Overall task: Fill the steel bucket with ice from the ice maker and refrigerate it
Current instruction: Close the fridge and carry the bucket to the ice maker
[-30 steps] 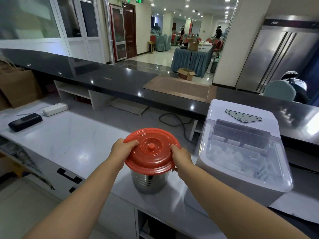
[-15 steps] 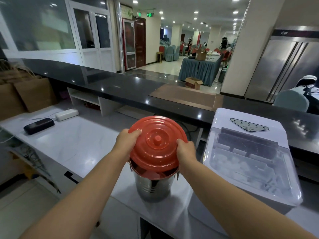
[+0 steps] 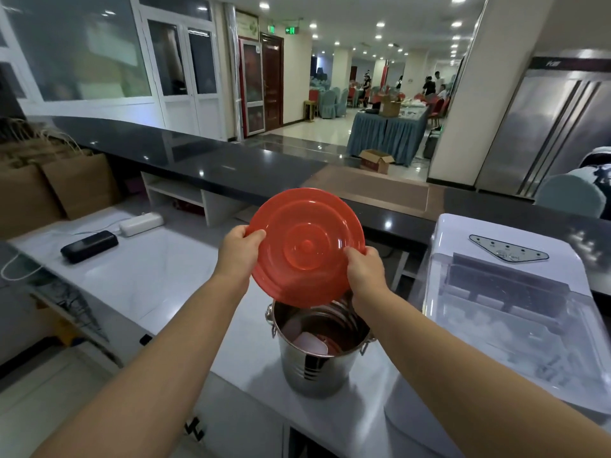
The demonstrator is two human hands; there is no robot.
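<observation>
Lid lifted clear, between left grip, right grip.

Left hand, right hand and forearms are bare.

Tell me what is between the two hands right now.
The red lid: the left hand and right hand grip its opposite edges, holding it tilted above the open steel bucket. The head view shows this.
</observation>
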